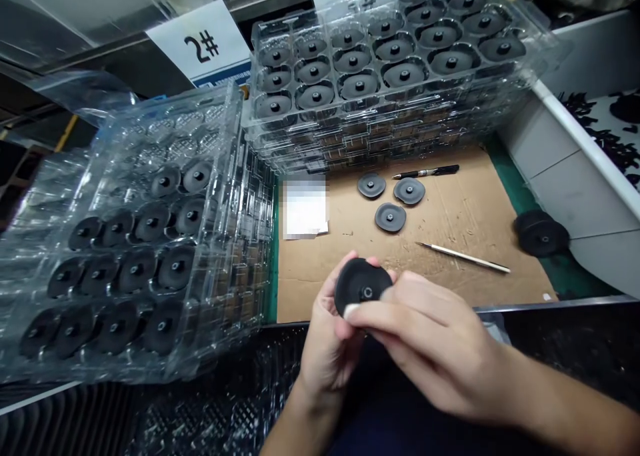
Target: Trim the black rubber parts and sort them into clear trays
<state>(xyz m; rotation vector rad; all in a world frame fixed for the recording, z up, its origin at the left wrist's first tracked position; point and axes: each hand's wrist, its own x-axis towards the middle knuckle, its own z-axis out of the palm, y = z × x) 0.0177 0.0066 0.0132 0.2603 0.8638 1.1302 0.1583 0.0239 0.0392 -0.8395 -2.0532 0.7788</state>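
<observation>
A round black rubber-like disc (pixel 357 279) with a small raised hub is held up over the front of the cardboard. My left hand (pixel 325 336) grips it from the left and behind, with fingertips showing past its upper rim. My right hand (pixel 440 336) pinches the lower right side, one fingertip lying across the disc's face near the hub. Beyond my hands, three similar loose discs (pixel 391 217) lie on the cardboard sheet (pixel 345 263). A thin white-handled pointed tool (pixel 465 257) rests to their right, and a black pen (pixel 426 172) lies behind them.
Stacked clear plastic trays (pixel 200 309) with discs in their pockets stand at left. Another tray stack (pixel 360 119) spans the back. A small pile of black discs (pixel 541 233) sits by the grey wall (pixel 590 196) at right. A white "2#" sign (pixel 200 43) leans behind.
</observation>
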